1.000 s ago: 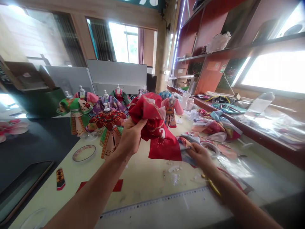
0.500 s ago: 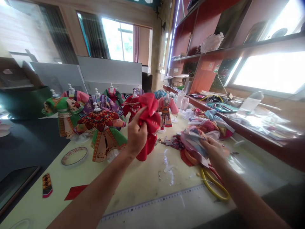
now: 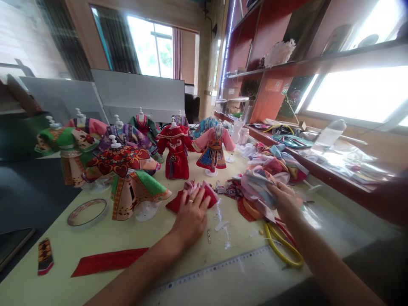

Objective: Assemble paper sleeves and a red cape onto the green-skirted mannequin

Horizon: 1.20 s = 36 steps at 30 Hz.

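Note:
My left hand [image 3: 191, 214] lies on a small red doll garment [image 3: 174, 204] on the tabletop. Its fingers are stretched out and a little apart over the bunched cloth. At the right, my right hand [image 3: 285, 197] pinches a pale pink and grey piece of doll clothing [image 3: 259, 182] at the edge of a heap of garments [image 3: 277, 163]. Just behind my left hand stand a dressed red doll form [image 3: 177, 153] and one in a pink-sleeved robe [image 3: 215, 148].
Several more dressed doll forms [image 3: 127, 170] stand at the left. A tape roll [image 3: 70, 219], a patterned strip [image 3: 45, 257] and a red fabric strip [image 3: 108, 261] lie in front. Yellow-handled scissors [image 3: 287, 257] rest near a ruler marking [image 3: 219, 265]. A cluttered ledge [image 3: 344, 170] runs along the right.
My left hand has come down with the red garment from in front of the doll forms to the tabletop, and its fingers have spread. My right hand keeps its hold. The view has shifted slightly.

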Tool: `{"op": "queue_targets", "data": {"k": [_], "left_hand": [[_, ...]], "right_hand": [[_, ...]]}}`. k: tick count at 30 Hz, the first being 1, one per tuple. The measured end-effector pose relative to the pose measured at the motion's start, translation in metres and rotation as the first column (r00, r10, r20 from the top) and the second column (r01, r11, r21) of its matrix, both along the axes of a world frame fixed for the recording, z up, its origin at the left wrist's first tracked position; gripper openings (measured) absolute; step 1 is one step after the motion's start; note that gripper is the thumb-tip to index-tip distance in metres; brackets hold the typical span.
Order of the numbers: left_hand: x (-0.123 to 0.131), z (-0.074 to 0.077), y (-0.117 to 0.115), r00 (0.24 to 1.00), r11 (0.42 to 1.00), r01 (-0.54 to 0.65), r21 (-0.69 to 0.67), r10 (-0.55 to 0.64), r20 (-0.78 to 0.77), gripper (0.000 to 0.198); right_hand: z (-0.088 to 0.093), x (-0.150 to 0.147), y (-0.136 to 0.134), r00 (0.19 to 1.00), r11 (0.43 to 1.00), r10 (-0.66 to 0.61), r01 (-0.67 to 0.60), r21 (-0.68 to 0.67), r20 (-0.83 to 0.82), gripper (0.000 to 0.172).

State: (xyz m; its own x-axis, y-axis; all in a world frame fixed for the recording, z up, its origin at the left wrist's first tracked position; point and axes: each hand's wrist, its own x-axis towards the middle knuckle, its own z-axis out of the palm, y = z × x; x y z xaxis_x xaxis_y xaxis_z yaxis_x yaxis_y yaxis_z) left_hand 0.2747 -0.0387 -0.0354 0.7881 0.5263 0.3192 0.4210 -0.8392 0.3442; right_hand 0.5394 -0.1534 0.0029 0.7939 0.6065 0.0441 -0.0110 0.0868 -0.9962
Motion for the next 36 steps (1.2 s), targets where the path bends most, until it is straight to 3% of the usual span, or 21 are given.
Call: {"op": "queue_targets", "data": {"k": [2, 4, 11, 17, 22, 29, 33, 36], "left_hand": [[-0.002, -0.004, -0.013, 0.990, 0.993, 0.117, -0.012, -0.118, -0.076, 0.044], [-0.001, -0.009, -0.022, 0.980, 0.986, 0.163, -0.024, -0.164, -0.114, 0.044], [0.019, -0.006, -0.027, 0.984, 0.987, 0.163, -0.007, -0.163, -0.072, 0.043], [0.027, -0.007, 0.001, 0.994, 0.992, 0.094, 0.088, -0.088, -0.061, 0.025], [0.018, -0.009, 0.027, 0.993, 0.983, -0.108, 0.151, 0.113, -0.029, 0.027], [0.006, -0.006, 0.041, 0.944, 0.936, -0.329, 0.128, 0.325, 0.051, 0.030], [0.004, -0.006, 0.044, 0.931, 0.928, -0.361, 0.089, 0.353, 0.092, 0.034], [0.005, 0.002, 0.031, 0.943, 0.945, -0.316, 0.086, 0.302, 0.139, 0.037]], "right_hand": [[-0.001, 0.003, 0.001, 1.000, 1.000, 0.000, 0.000, 0.016, -0.021, 0.035], [-0.001, 0.002, 0.000, 0.999, 1.000, 0.014, -0.013, 0.023, -0.034, 0.034], [0.005, -0.019, -0.002, 0.993, 0.993, 0.115, -0.115, 0.029, -0.009, 0.034], [0.014, -0.035, 0.000, 0.990, 0.987, 0.144, -0.144, 0.068, 0.005, 0.034], [0.016, -0.035, -0.005, 0.993, 0.988, 0.119, -0.116, 0.098, -0.024, 0.032], [0.016, -0.031, -0.013, 1.000, 0.992, 0.030, -0.029, 0.126, -0.008, 0.027], [0.014, -0.033, -0.012, 0.998, 0.991, 0.004, -0.012, 0.132, 0.062, 0.026], [0.007, -0.039, -0.010, 0.985, 0.992, -0.017, -0.005, 0.127, 0.172, 0.023]]}}
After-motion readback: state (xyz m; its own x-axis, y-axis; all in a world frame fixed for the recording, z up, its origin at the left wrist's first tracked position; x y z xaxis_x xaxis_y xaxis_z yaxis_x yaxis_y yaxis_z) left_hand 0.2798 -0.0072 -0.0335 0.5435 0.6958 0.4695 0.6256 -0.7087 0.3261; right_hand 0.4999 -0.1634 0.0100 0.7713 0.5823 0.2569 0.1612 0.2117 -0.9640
